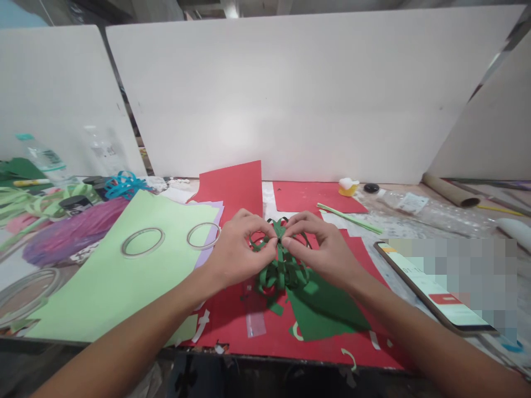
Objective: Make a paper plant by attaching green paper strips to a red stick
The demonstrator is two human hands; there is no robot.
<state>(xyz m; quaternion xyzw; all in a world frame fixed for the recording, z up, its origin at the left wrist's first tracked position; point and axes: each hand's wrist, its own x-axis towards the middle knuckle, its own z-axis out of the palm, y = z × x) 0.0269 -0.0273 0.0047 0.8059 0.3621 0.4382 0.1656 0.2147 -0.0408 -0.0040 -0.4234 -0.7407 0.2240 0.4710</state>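
Both hands meet at the middle of the table over a bundle of looped green paper strips (281, 273). My left hand (243, 243) pinches the top of the bundle from the left, thumb against forefinger. From the other side my right hand (319, 243) pinches it with thumb and forefinger, the fingertips almost touching the left ones. The strips curl into loops that hang below and stick out around the fingers. A green paper sheet (327, 304) lies under and to the right of the bundle, on top of red paper (232, 331). A clear plastic strip (254, 315) lies below the loops.
Light green paper (112, 287) carries two tape rolls (143, 243) at left. A phone (435, 293) lies at right, near a plastic bottle (402, 202) and a cardboard tube (450, 190). Blue loops (124, 185) and a purple bag (74, 229) sit far left. A white board (290, 94) stands behind.
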